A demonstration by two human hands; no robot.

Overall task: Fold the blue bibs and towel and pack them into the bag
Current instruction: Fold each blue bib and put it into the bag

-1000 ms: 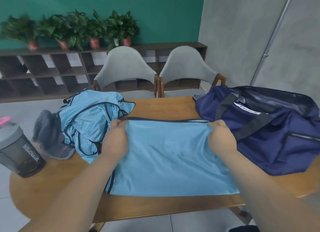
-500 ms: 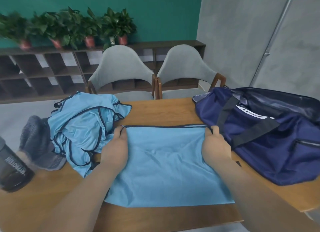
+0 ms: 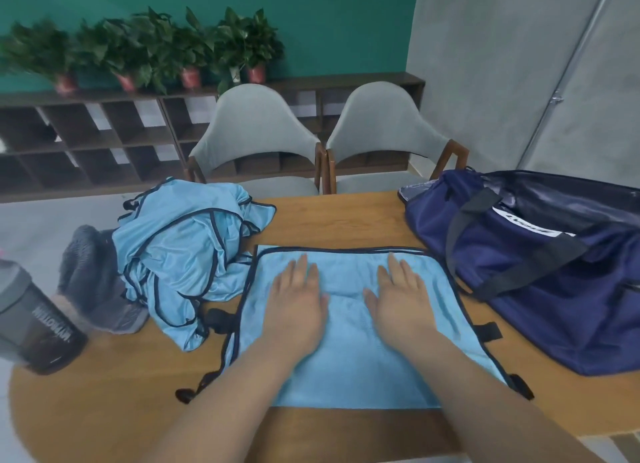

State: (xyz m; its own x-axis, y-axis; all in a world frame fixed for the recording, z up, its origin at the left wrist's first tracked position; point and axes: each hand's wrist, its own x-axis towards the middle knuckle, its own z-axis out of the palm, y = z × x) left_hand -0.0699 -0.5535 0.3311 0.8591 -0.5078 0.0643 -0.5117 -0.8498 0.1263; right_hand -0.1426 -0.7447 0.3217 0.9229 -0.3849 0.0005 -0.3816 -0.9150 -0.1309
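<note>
A light blue bib (image 3: pixel 349 365) with dark trim lies folded flat on the wooden table (image 3: pixel 104 410) in front of me. My left hand (image 3: pixel 294 303) and my right hand (image 3: pixel 401 300) press on it, palms down, fingers straight. A crumpled pile of more blue bibs (image 3: pixel 180 251) sits to the left. Behind that pile lies a grey towel (image 3: pixel 90 279). The navy duffel bag (image 3: pixel 540 275) stands open at the right, its near side touching the bib's right edge.
A grey shaker bottle (image 3: pixel 31 320) stands at the table's left edge. Two grey chairs (image 3: pixel 256 144) are tucked in at the far side. Behind them a dark shelf (image 3: pixel 86 133) carries potted plants.
Both hands let go of the bib's far edge, which they were pinching, and now lie flat on the cloth. The bib is folded shorter, with its dark trim showing.
</note>
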